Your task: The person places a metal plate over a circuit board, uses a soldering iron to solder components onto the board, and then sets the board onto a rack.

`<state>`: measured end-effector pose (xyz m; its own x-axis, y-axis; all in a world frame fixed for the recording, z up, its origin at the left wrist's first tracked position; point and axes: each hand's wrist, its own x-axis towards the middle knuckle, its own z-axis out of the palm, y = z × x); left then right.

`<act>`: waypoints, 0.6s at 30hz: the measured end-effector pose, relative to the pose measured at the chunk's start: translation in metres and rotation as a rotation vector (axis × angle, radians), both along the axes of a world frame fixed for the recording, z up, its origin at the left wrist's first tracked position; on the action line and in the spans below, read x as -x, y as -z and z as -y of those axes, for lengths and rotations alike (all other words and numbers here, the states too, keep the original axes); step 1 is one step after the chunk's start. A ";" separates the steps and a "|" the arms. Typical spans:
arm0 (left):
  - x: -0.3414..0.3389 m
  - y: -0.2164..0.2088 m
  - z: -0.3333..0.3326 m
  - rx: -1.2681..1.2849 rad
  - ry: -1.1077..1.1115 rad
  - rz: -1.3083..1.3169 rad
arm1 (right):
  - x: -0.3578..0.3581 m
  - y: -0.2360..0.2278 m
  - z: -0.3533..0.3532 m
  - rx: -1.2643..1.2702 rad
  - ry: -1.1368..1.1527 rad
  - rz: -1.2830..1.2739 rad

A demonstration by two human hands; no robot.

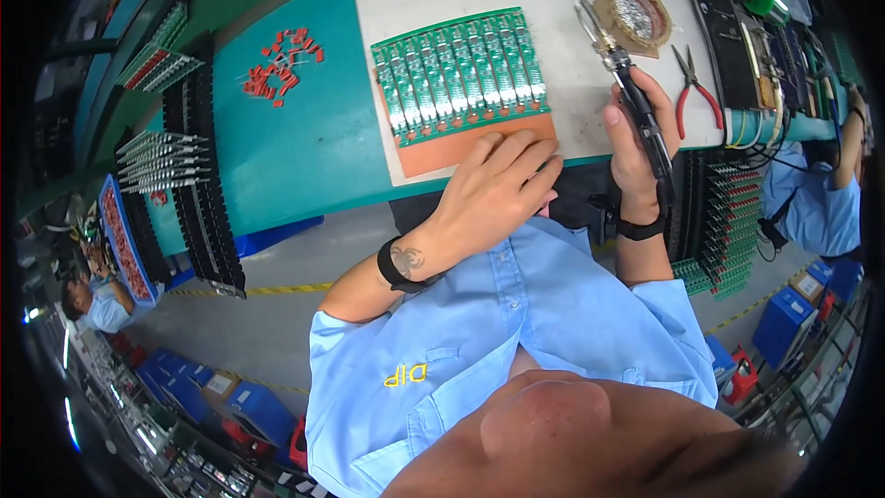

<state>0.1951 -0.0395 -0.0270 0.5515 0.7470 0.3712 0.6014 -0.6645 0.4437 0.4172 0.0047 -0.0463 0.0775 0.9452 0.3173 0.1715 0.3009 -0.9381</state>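
Green rectangular circuit-board panel (461, 74) lies on a flat orange board (442, 159) atop the teal-and-white tabletop (323, 111). Right grip (631, 149) clasps a black, metal-tipped soldering tool (638, 101); left grip (493, 186) rests at the board's edge, hold unclear. Seemingly soldering; next likely needs the tip (583, 5) on joints.

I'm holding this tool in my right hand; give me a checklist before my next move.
1. Black-handled tool in the right hand: ok, gripped.
2. Metal tip apart from the circuit panel: ok, off to its right.
3. Panel on the orange-brown board: ok.
4. Left hand clear of the panel: cannot tell, fingers close to its near edge.
5. Tip heated: cannot tell.
6. Red-handled pliers set down: ok.
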 end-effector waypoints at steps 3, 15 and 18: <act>-0.006 0.001 -0.004 -0.034 0.027 -0.032 | -0.001 -0.002 0.000 -0.009 -0.018 -0.011; 0.101 -0.011 -0.021 -0.047 -0.583 0.183 | 0.027 -0.033 -0.001 -0.130 -0.436 0.077; 0.118 -0.012 -0.036 0.009 -0.595 0.142 | 0.057 -0.039 -0.009 -0.142 -0.530 0.166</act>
